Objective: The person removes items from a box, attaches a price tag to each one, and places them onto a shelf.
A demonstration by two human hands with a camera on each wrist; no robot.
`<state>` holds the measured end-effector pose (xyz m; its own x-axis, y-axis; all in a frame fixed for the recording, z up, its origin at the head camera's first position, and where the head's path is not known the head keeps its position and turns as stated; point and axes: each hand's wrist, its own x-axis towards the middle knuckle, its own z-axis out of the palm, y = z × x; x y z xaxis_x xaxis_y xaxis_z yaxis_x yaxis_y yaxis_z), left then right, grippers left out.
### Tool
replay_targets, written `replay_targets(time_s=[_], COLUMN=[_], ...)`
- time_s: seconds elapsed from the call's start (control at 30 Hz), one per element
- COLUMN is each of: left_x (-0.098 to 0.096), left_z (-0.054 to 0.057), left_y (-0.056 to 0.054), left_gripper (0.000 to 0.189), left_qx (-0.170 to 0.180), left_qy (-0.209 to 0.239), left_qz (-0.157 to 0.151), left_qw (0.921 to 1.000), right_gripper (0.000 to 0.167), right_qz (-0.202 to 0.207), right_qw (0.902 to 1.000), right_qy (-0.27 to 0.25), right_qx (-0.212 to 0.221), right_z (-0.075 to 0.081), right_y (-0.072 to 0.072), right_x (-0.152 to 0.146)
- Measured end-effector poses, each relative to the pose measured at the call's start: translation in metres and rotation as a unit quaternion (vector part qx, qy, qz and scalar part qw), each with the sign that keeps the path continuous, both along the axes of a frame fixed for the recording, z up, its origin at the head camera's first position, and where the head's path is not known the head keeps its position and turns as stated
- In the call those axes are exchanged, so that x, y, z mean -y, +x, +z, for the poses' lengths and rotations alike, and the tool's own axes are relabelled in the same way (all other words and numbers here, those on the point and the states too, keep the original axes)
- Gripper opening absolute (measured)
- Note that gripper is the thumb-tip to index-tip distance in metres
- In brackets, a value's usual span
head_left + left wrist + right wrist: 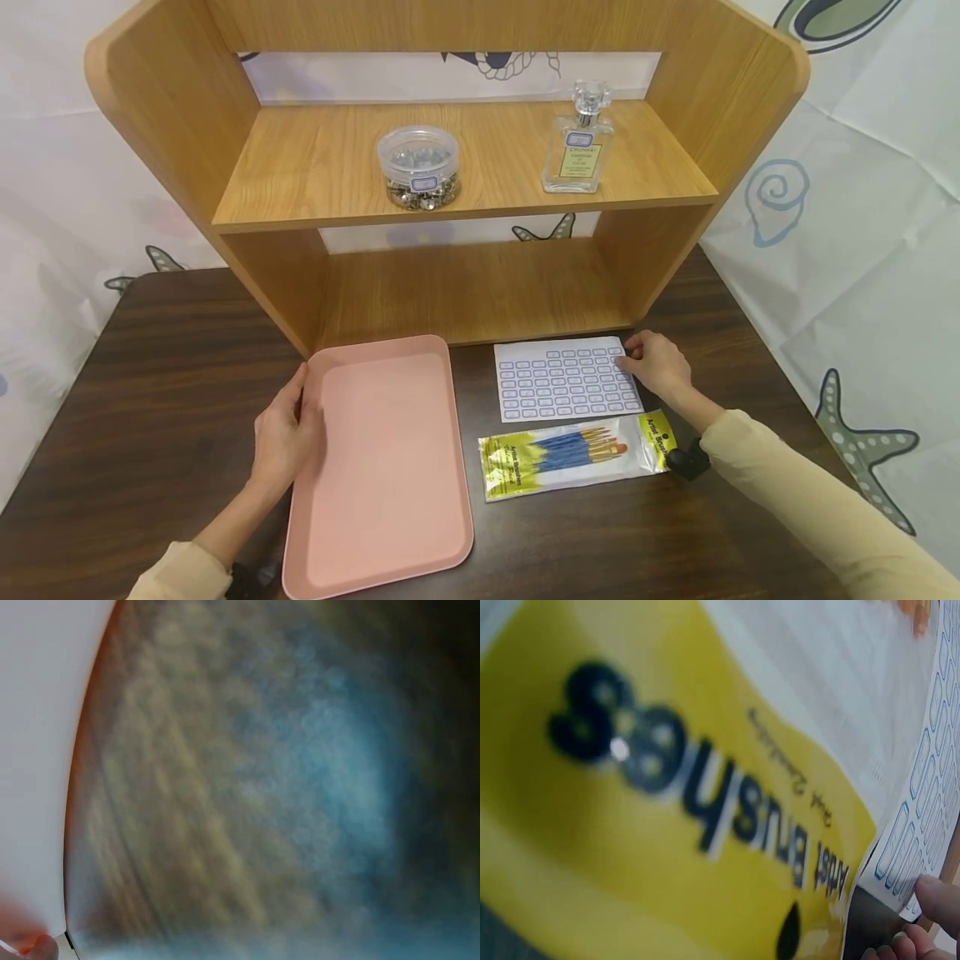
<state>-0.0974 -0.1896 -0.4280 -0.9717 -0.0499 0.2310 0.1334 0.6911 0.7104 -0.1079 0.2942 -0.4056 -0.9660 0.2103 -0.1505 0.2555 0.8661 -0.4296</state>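
Observation:
My left hand (285, 433) grips the left edge of a pink rectangular tray (390, 467) on the table. In the left wrist view, a fingertip (43, 949) shows at the bottom corner beside the pale tray (37, 750); the rest is blurred. My right hand (658, 365) pinches the right edge of a white sheet of blue-framed labels (558, 383), thumb on top. The right wrist view shows that thumb (939, 896) at the sheet's corner. Just below the sheet lies a clear-and-yellow pack of artist brushes (577, 454) with blue handles, close under my right wrist.
A wooden two-tier shelf (465, 292) stands at the back of the dark table (150, 400). On its upper board are a round clear jar of metal pieces (420, 171) and a glass perfume bottle (577, 154), both labelled. White patterned cloth (847, 292) hangs behind.

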Motion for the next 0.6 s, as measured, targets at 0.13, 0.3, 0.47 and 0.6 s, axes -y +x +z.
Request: replay_targets(time_s=[0.13,0.3,0.47,0.6], left_x=[0.0005,0.0006,0.0003,0.0004], left_z=[0.0005,0.0017,0.0023,0.0019], left_y=[0.0003,0.0015,0.0014,0.001], left_gripper=[0.048,0.048,0.048,0.049], left_qx=[0.004,0.007,0.007,0.01], left_qy=[0.0,0.001,-0.001,-0.001], left_qz=[0.002,0.004,0.004,0.001], left_qw=[1.0,1.0,1.0,0.9999], right_gripper=[0.03,0.024,0.02,0.014], right_qz=[-0.002,-0.008,-0.017,-0.018], right_qw=[1.0,0.9999,0.9996,0.9993], right_qy=[0.002,-0.005,-0.019,-0.033], right_qx=[0.001,0.008,0.011,-0.002], right_z=[-0.0005,-0.0013,-0.0019,-0.0035], right_y=[-0.0019,-0.0034,-0.0032,-0.0019], right_x=[0.0025,0.0029,0.0032,0.0031])
